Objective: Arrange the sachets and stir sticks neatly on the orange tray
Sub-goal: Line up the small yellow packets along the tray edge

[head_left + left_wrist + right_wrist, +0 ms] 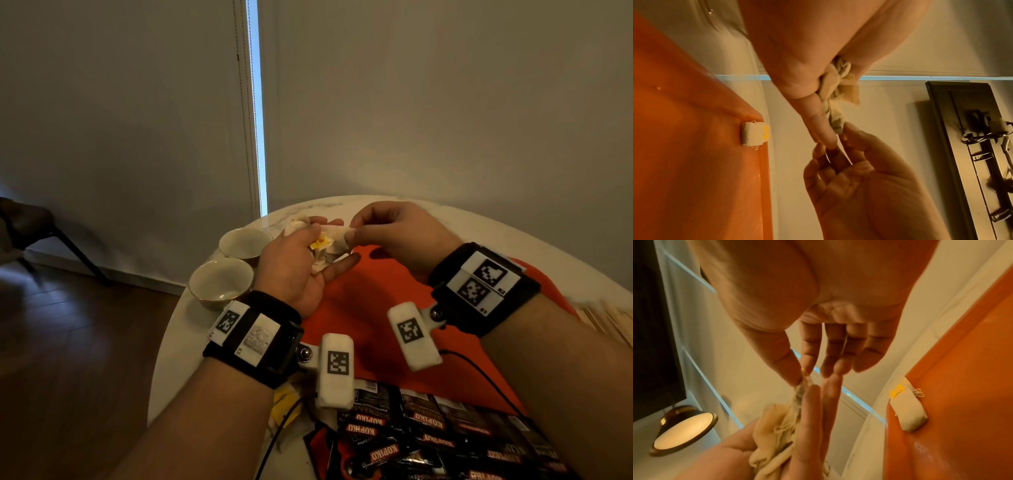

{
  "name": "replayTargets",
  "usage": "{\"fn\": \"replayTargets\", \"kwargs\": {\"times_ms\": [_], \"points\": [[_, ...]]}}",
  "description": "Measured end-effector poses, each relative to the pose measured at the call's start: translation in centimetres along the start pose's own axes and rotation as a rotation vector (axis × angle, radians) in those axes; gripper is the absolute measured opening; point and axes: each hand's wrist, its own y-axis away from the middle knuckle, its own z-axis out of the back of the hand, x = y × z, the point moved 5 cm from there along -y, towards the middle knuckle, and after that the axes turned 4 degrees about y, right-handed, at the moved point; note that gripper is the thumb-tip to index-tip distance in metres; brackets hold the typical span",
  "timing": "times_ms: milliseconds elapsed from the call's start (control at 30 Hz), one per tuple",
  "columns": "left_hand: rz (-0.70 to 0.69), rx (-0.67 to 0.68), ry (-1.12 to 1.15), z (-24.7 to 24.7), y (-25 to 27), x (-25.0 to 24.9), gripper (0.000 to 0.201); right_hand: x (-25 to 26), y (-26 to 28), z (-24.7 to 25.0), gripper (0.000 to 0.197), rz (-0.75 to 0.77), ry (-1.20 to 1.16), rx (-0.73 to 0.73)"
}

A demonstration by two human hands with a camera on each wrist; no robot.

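Above the orange tray (373, 301), left hand (294, 270) clutching tea bags (323, 250), right hand (394, 233) pinching one, KOPIKO sachets (411, 431) nearest.

Left hand (294, 270) cups bunch of tea bags (325, 248) above orange tray (370, 308); right hand (394, 233) pinches one bag's end.

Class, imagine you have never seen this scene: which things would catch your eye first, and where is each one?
First, the two hands raised over the orange tray: the left hand holds a bunch of tea bags, and the right hand pinches one of them. Next, the dark Kopiko sachets heaped at the near edge, and two pale bowls left of the tray. One tea bag already lies at the tray's corner.
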Motion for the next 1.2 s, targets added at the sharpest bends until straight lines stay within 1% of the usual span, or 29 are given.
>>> {"fn": "replayTargets", "kwargs": {"times_ms": [100, 167, 233, 333, 367, 400, 467, 533, 600, 667, 733, 800, 867, 933, 1000, 1033, 1133, 1200], "points": [[0.004, -0.067, 0.025, 0.4, -0.2, -0.1, 0.019, 0.4, 0.2, 0.6, 0.011, -0.015, -0.302, -0.024], [-0.01, -0.087, -0.016, 0.6, -0.3, -0.2, 0.016, 0.5, 0.3, 0.9, 0.013, -0.034, -0.465, -0.047], [-0.021, -0.097, -0.08, 0.6, -0.3, -0.3, 0.014, 0.4, 0.4, 0.6, 0.014, -0.059, -0.523, -0.048], [-0.018, -0.058, -0.168, 0.3, -0.1, -0.3, 0.031, 0.0, 0.4, -0.1, 0.015, -0.082, -0.554, -0.032], [-0.028, -0.037, -0.202, 0.1, 0.0, -0.2, 0.033, -0.1, 0.4, -0.4, 0.016, -0.089, -0.56, -0.015], [-0.049, -0.018, -0.235, 0.1, 0.0, -0.2, 0.031, -0.2, 0.4, -0.6, 0.018, -0.093, -0.557, 0.009], [-0.095, -0.011, -0.286, 0.3, 0.0, -0.3, 0.014, -0.3, 0.6, -1.0, 0.02, -0.102, -0.506, 0.058], [-0.125, -0.024, -0.321, 0.6, -0.1, -0.3, 0.002, -0.4, 0.7, -1.1, 0.015, -0.107, -0.404, 0.073], [-0.138, -0.04, -0.34, 0.8, -0.2, -0.4, 0.001, -0.3, 0.8, -0.9, 0.008, -0.09, -0.314, 0.046], [-0.157, -0.044, -0.334, 0.8, -0.3, -0.4, 0.004, 0.0, 0.5, -0.3, 0.011, -0.055, -0.255, -0.036], [-0.187, -0.043, -0.333, 0.7, -0.2, -0.6, 0.006, 0.4, 0.3, 0.5, 0.013, -0.001, -0.194, -0.149], [-0.205, -0.03, -0.347, 0.5, -0.2, -0.6, 0.003, 1.1, 0.3, 0.9, 0.012, 0.084, -0.051, -0.217], [-0.2, 0.01, -0.347, 0.1, 0.0, -0.5, 0.006, 1.9, 0.4, 0.3, 0.01, 0.173, 0.128, -0.177], [-0.187, 0.044, -0.329, -0.3, 0.2, -0.3, 0.015, 2.3, 0.6, -0.5, 0.01, 0.21, 0.232, -0.101], [-0.182, 0.041, -0.333, -0.3, 0.2, -0.3, 0.026, 2.3, 0.6, -0.6, 0.008, 0.199, 0.228, -0.065], [-0.181, 0.029, -0.335, -0.2, 0.2, -0.4, 0.028, 2.3, 0.6, -0.6, 0.009, 0.189, 0.206, -0.059], [-0.189, -0.023, -0.339, 0.4, -0.2, -0.6, 0.015, 2.1, 0.4, -0.1, 0.005, 0.167, 0.087, -0.094], [-0.192, -0.036, -0.344, 0.5, -0.3, -0.7, 0.01, 1.7, 0.0, 0.1, 0.013, 0.122, 0.008, -0.126]]}}
